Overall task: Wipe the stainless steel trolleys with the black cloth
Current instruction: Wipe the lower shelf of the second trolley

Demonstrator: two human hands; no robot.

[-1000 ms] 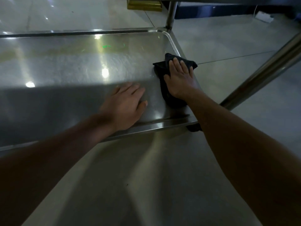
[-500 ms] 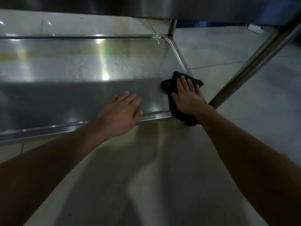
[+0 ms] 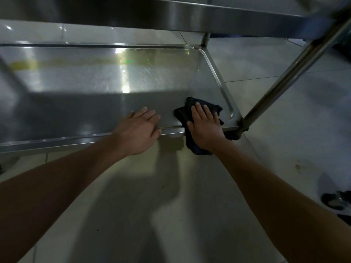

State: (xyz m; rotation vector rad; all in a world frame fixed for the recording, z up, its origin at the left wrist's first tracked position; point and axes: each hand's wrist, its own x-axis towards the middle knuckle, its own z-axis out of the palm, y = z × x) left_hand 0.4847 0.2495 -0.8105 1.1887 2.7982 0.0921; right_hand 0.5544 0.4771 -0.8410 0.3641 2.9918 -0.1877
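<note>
The right hand (image 3: 204, 128) is covering the middle of the black cloth (image 3: 197, 109). The trolley shelf (image 3: 76, 88) is running off the left edge, and a blurred dark object (image 3: 335, 201) is lying at the right edge.

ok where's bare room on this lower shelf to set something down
Bare steel runs left of the left hand and back to the far rim of the shelf. The near right corner is crowded: the right hand presses the cloth there, by the post.

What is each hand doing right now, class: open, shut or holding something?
Left hand: open, flat on the stainless steel trolley shelf.
Right hand: open, fingers straight, pressing the crumpled black cloth at the shelf's near edge.
</note>
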